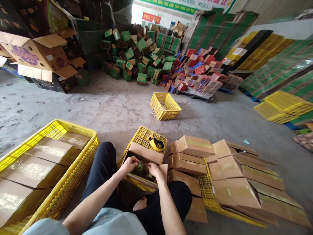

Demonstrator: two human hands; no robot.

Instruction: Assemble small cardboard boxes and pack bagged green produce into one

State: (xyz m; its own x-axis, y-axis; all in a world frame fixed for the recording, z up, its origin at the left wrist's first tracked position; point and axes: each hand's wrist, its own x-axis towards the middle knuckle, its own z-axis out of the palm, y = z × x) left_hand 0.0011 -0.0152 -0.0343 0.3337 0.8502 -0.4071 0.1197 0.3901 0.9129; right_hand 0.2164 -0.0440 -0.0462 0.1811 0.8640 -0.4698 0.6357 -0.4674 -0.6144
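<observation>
Between my knees an open cardboard box (146, 153) sits on an upturned yellow crate (140, 134). Inside lies a see-through plastic bag (140, 168) with dark green contents whose kind I cannot make out. My left hand (129, 165) reaches over the box's left side, its fingers pinched on the bag. On the other side my right hand (156, 171) has curled fingers at the bag's right edge, with the fingertips partly hidden. A yellow and black tape dispenser (156, 143) rests on the crate just behind the box's raised flap.
Left of me stands a large yellow crate (94, 135) with taped cardboard boxes (49, 150). Cardboard boxes (195, 145) and flattened cartons (239, 182) lie at my right. Ahead is a small yellow crate (165, 106); green boxes (141, 78) are heaped behind it.
</observation>
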